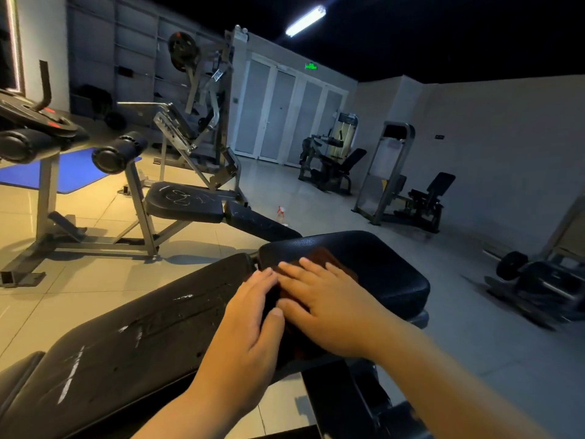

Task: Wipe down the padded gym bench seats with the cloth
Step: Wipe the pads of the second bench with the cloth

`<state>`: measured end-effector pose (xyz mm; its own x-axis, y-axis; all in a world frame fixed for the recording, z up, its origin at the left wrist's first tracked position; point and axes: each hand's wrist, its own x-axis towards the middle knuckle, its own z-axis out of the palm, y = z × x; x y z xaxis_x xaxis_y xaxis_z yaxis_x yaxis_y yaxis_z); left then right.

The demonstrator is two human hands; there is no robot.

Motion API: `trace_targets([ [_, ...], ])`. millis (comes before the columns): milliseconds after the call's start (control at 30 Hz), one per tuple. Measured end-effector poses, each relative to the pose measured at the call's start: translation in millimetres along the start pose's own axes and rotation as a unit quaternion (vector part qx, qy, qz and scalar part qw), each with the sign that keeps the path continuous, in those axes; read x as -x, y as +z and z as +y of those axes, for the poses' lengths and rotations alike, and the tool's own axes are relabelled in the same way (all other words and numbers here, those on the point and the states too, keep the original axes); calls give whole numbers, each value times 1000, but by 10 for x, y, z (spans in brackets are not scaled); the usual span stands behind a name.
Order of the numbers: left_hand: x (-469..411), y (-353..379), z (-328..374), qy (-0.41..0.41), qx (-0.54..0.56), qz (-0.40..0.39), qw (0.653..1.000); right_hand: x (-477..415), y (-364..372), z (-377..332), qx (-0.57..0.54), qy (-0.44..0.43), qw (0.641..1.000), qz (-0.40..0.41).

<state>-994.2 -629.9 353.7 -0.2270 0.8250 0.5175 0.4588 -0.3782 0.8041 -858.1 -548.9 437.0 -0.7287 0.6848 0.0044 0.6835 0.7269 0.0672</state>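
The cloth point(327, 259), dark reddish-brown, lies right under my palms, spread over the spot where the near bench's long back pad point(133, 337) meets its seat pad point(380, 264). My right hand point(329, 312) is flat on it with the fingers straight and spread, pressing rather than gripping. My left hand point(250, 324) lies just beside it, also flat and loose-fingered, with its thumb touching the cloth's edge. I cannot tell whether that palm is on the cloth or on the bare pad.

The bench runs from my lower left up to my right. The untouched seat pad lies ahead and to the right of the cloth, and the long pad trails off to the left, streaked with pale marks. My right hand is the nearer one to the seat pad and my left is nearer the long pad, so I judge the next stroke has to follow that axis, whichever way it goes.

By count there is one cloth, two hands and two pads on this bench. Beyond it stands a second bench point(183, 201), also with two pads, its seat scribbled with white scuffs. One spray bottle point(281, 214) stands on the tiled floor point(95, 280) between the benches, well out of reach of either hand
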Motion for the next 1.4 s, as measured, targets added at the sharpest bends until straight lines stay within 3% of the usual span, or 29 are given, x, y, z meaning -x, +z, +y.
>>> trace_targets([
  [67,38,32,34,10,-24,-51,998,218,-36,113,-2,1,1000,0],
  [167,60,19,97,5,-34,-94,995,375,-125,442,12,69,998,-1],
  [333,127,-52,111,-19,-2,-53,998,107,-162,738,34,224,974,9],
  [500,280,-11,100,-33,-3,13,999,-412,-45,129,22,131,991,-21],
  [700,410,-150,86,-43,-44,8,998,-149,15,-182,12,7,1000,-23],
  [867,406,-327,56,-77,-76,-1,994,-210,-53,-232,-68,53,996,23],
  [967,388,-359,38,-99,-95,15,990,-665,46,-377,31,47,998,-5],
  [1067,369,-397,23,-105,-107,13,989,-941,172,-473,48,70,996,-7],
  [1167,367,-461,5,-102,-97,23,990,-740,256,-616,99,2,995,12],
  [1233,371,-482,-8,-91,-75,51,992,-491,295,-680,56,-47,997,24],
  [1300,354,-492,52,-92,-40,60,993,-318,158,-619,-28,-74,996,-34],
  [1400,249,-441,197,-65,-40,-32,997,-332,-180,-239,-249,-95,953,-142],
])
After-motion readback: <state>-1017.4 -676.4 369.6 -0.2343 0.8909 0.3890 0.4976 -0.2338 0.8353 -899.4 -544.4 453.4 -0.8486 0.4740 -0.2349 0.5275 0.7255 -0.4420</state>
